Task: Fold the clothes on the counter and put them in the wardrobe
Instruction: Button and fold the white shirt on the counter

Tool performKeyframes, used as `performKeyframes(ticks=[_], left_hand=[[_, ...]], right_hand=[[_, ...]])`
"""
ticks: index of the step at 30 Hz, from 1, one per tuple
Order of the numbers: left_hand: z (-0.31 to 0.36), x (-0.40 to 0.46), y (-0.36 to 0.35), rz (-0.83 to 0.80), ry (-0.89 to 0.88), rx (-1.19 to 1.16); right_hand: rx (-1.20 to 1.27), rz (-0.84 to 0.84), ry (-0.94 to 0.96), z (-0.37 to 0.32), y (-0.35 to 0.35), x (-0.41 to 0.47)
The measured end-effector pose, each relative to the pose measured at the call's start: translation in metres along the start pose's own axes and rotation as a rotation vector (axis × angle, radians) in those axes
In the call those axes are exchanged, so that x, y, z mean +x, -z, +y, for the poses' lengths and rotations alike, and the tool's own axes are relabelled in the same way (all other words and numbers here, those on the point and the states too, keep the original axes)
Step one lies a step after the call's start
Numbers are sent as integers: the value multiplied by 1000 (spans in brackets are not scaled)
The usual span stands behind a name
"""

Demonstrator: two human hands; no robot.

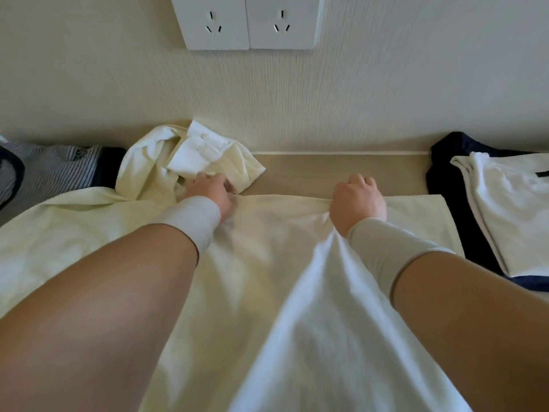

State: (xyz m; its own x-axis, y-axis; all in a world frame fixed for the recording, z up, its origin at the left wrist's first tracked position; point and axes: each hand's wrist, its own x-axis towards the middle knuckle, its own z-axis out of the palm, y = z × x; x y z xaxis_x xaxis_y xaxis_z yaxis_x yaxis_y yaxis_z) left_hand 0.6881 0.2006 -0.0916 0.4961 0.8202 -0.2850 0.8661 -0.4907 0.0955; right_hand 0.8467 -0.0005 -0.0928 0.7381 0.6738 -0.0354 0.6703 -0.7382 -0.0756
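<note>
Nearest the camera, two bare forearms with pale grey wrist cuffs reach forward over a large cream-white cotton shirt [267,292] spread across the counter [341,171]. Both hands clutch the shirt's far edge: the left hand [212,193] has its fingers curled into the fabric where a crumpled sleeve with a buttoned cuff [202,150] bunches up, and the right hand [358,200] is fisted round a gathered fold of the hem. Off to the left lies a grey-and-navy striped garment [50,171]. On the right, a folded white T-shirt [511,209] rests on what seems to be a dark navy garment [445,179]. Behind the light wood counter strip rises a cream textured wall carrying two white sockets [246,22].
</note>
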Motion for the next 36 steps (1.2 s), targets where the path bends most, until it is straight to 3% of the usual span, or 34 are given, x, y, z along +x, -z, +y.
performKeyframes(ticks=[4, 8, 11, 15, 17, 18, 20, 22, 25, 28, 30, 33, 36], left_hand=[[-15, 10, 9, 5, -2, 165], [-19, 14, 10, 18, 44, 75], [-13, 16, 9, 68, 75, 43], [-6, 14, 7, 304, 200, -297], [-5, 6, -2, 322, 183, -502], [-7, 1, -9, 297, 122, -507], [-19, -8, -31, 172, -43, -223], [-32, -10, -41, 92, -151, 1], [-52, -7, -18, 205, -186, -167], [-77, -4, 19, 456, -22, -322], [-102, 1, 39, 497, 163, -330], [-144, 8, 61, 281, 359, -72], [-176, 7, 65, 125, 317, 140]], right_hand=[[37, -107, -92, -1, 3, 9], [150, -234, -92, -6, 2, 10], [78, -316, -37, -14, 6, 11], [154, -91, -232, -27, 14, 23], [290, -10, -294, -37, 13, 24], [358, -2, -237, -46, 10, 21], [392, -82, -4, -66, -3, 8], [215, -258, 115, -78, -21, -5], [103, -280, -89, -89, -26, -1], [141, -104, 84, -124, -14, -3], [312, -28, 208, -153, -6, -5], [545, -11, 105, -184, 10, 2], [449, -126, 82, -206, 19, 10]])
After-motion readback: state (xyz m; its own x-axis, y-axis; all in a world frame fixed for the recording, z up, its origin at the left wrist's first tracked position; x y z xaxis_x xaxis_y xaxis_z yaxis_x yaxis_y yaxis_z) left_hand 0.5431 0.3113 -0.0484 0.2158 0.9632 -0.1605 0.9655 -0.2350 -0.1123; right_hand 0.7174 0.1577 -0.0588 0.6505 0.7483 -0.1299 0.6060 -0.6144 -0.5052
